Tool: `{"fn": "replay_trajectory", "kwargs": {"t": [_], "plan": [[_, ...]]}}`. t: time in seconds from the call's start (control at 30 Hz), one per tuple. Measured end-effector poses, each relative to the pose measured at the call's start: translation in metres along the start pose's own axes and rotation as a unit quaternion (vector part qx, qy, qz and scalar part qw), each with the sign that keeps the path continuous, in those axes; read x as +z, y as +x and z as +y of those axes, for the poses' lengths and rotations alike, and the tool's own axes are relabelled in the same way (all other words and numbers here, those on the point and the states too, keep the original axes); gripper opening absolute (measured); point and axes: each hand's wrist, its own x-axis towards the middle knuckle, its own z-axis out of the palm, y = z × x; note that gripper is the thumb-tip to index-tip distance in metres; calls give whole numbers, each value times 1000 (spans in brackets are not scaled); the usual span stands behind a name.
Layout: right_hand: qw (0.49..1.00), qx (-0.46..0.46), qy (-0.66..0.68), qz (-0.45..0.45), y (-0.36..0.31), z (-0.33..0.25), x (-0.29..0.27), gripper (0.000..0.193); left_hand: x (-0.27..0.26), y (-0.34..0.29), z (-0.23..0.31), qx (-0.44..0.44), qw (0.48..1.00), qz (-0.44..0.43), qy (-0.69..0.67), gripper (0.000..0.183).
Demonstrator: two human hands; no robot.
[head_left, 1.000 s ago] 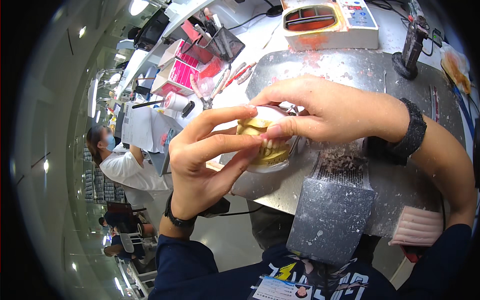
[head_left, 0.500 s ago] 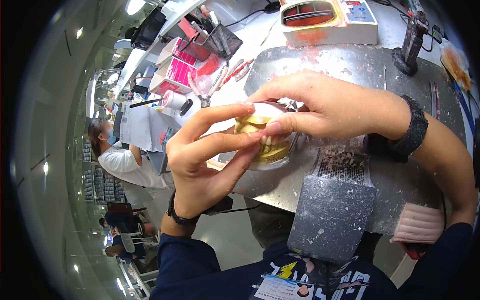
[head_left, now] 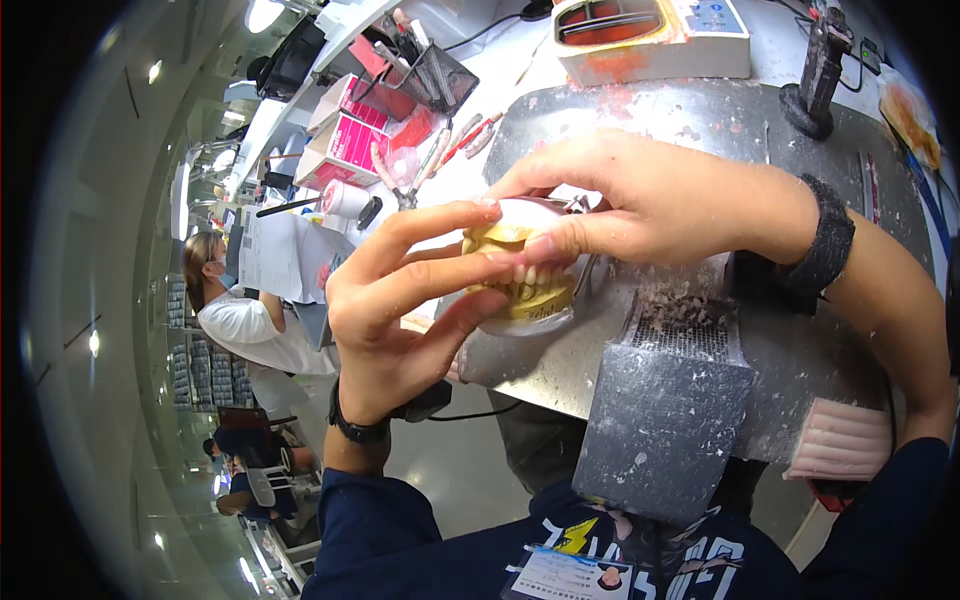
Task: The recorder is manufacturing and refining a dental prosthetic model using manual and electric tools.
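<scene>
A yellow dental model [head_left: 540, 295] with upper and lower casts hangs above the metal bench, its teeth facing me. White plaster caps its top and base, and a metal articulator [head_left: 582, 203] shows behind it. My left hand [head_left: 400, 310] grips the model from the left, index finger on top, middle finger at the teeth and thumb by the lower cast. From the right, my right hand [head_left: 640, 200] wraps over the top, its thumb pressed on the upper cast just above the teeth. The back of the model is hidden by my right hand.
Below the model, a grey board [head_left: 665, 430] with a debris-covered grate juts over the bench edge. Pink wax sheets [head_left: 845, 440] lie at right. A wax heater [head_left: 655, 50], a pen basket [head_left: 435, 80], pliers [head_left: 425, 165] and boxes [head_left: 345, 150] stand beyond. A masked co-worker [head_left: 240, 310] sits at left.
Both hands and the model have shifted slightly left and up. My left thumb has slid down and left, away from the teeth, and more of the front teeth shows.
</scene>
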Motion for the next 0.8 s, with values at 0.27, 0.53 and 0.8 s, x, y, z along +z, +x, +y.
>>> {"fn": "replay_trajectory", "kwargs": {"t": [0.27, 0.53, 0.8], "plan": [[999, 16, -27, -6, 1, -5, 0, 37, -3, -1, -1, 6, 1000, 14, 2, 40], [998, 27, -56, -24, 3, -2, -2, 40, -14, 5, -8, 64, 997, -24, 32, 43], [967, 188, 160, -66, 21, 25, -2, 52, -15, 31, -32, 32, 990, -48, -129, 45]]}}
